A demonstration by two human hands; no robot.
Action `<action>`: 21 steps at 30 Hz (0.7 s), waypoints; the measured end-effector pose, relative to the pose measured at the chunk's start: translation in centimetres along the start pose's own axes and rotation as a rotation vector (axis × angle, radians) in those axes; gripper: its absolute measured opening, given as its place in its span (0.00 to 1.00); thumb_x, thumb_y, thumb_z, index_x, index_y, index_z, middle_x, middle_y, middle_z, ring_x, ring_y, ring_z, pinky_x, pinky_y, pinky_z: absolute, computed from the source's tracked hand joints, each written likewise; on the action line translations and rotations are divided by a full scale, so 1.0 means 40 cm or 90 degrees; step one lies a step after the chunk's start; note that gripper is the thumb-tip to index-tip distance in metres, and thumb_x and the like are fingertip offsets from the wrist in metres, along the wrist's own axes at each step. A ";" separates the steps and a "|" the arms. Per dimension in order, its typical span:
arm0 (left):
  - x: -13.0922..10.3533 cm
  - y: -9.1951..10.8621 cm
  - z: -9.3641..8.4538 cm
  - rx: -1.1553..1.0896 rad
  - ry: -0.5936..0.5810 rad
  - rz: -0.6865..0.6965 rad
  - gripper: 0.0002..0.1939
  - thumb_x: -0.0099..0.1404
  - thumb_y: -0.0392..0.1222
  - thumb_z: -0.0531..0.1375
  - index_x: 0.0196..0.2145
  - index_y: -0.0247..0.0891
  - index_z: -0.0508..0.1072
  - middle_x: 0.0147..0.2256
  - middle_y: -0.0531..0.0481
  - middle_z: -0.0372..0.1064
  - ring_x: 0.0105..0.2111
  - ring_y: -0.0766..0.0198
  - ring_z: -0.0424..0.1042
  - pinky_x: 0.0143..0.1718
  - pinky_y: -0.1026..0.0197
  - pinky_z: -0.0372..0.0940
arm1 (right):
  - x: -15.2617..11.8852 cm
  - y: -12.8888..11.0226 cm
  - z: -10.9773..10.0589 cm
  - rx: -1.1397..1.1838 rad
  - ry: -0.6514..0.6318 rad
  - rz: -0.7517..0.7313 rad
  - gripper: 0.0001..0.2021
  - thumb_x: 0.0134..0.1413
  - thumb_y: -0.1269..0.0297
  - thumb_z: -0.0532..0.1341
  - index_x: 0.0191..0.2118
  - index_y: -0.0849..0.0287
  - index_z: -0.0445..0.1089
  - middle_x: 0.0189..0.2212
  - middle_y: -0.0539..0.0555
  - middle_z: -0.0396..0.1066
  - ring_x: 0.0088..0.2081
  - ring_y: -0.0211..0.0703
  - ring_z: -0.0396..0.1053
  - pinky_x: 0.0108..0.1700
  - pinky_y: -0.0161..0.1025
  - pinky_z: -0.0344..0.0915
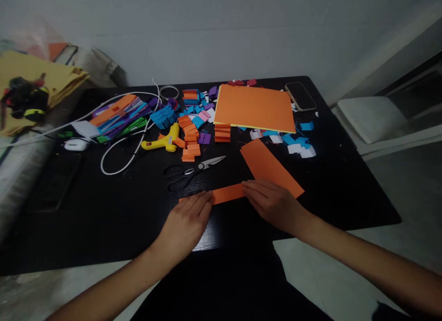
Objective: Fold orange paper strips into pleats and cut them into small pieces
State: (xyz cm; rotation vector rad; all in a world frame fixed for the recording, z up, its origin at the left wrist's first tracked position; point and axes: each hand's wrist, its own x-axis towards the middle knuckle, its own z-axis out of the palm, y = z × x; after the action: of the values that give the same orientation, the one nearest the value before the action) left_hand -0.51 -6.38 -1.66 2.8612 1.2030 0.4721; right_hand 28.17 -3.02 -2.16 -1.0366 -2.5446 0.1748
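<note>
One scissors [193, 172], one glue gun [165, 141], one phone [300, 96], two hands [186, 222] [272, 202].

Two bare forearms are presented in the head view, each ending in an uncovered hand. No sleeve, glove, watch, ring or bracelet is worn on the left hand [186, 222] or its forearm as far as the frame edge. The right hand [274, 203] and forearm are likewise left bare. Fingernails are kept short and unpainted. Dark clothing is seen at the lap, below the table edge.
</note>
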 end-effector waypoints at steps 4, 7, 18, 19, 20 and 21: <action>0.014 0.013 -0.004 0.022 -0.011 -0.005 0.18 0.73 0.24 0.51 0.53 0.26 0.76 0.51 0.31 0.80 0.49 0.47 0.81 0.45 0.48 0.79 | -0.008 0.006 -0.011 0.028 -0.013 0.044 0.16 0.73 0.76 0.57 0.55 0.62 0.82 0.51 0.64 0.84 0.51 0.57 0.83 0.54 0.57 0.83; 0.024 0.029 -0.003 0.070 -0.028 -0.015 0.21 0.72 0.23 0.51 0.58 0.25 0.74 0.49 0.33 0.80 0.45 0.48 0.80 0.43 0.49 0.78 | -0.003 0.000 -0.005 0.013 -0.017 0.040 0.17 0.73 0.77 0.56 0.53 0.63 0.82 0.49 0.65 0.84 0.50 0.58 0.83 0.52 0.58 0.83; -0.057 0.010 -0.007 0.111 0.005 -0.074 0.18 0.76 0.31 0.56 0.61 0.27 0.74 0.50 0.35 0.81 0.47 0.46 0.80 0.44 0.49 0.74 | 0.003 -0.009 0.009 -0.082 -0.008 0.009 0.15 0.69 0.79 0.57 0.48 0.67 0.81 0.46 0.66 0.84 0.46 0.55 0.82 0.51 0.52 0.82; -0.068 0.005 -0.013 0.119 0.012 -0.079 0.18 0.77 0.32 0.56 0.60 0.27 0.75 0.49 0.35 0.81 0.47 0.46 0.80 0.45 0.49 0.74 | 0.004 -0.010 0.010 -0.084 -0.011 0.014 0.14 0.69 0.79 0.57 0.48 0.67 0.81 0.46 0.66 0.83 0.46 0.56 0.82 0.51 0.52 0.82; -0.079 0.000 -0.017 0.125 0.018 -0.084 0.17 0.77 0.33 0.56 0.60 0.28 0.75 0.49 0.36 0.81 0.47 0.46 0.80 0.46 0.49 0.74 | 0.006 -0.012 0.010 -0.086 -0.012 0.020 0.14 0.68 0.79 0.58 0.47 0.67 0.81 0.46 0.66 0.83 0.46 0.57 0.81 0.50 0.52 0.82; -0.088 -0.004 -0.020 0.130 0.023 -0.089 0.17 0.78 0.33 0.56 0.60 0.28 0.75 0.49 0.36 0.81 0.47 0.46 0.80 0.46 0.49 0.74 | 0.009 -0.017 0.010 -0.088 -0.010 0.029 0.13 0.67 0.79 0.58 0.47 0.68 0.81 0.45 0.67 0.83 0.45 0.58 0.81 0.49 0.53 0.82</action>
State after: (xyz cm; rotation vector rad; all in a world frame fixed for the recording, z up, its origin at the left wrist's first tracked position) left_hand -3.16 -8.81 -1.87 2.9149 1.5285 0.4225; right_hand 27.35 -3.26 -2.25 -1.1491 -2.5791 0.0195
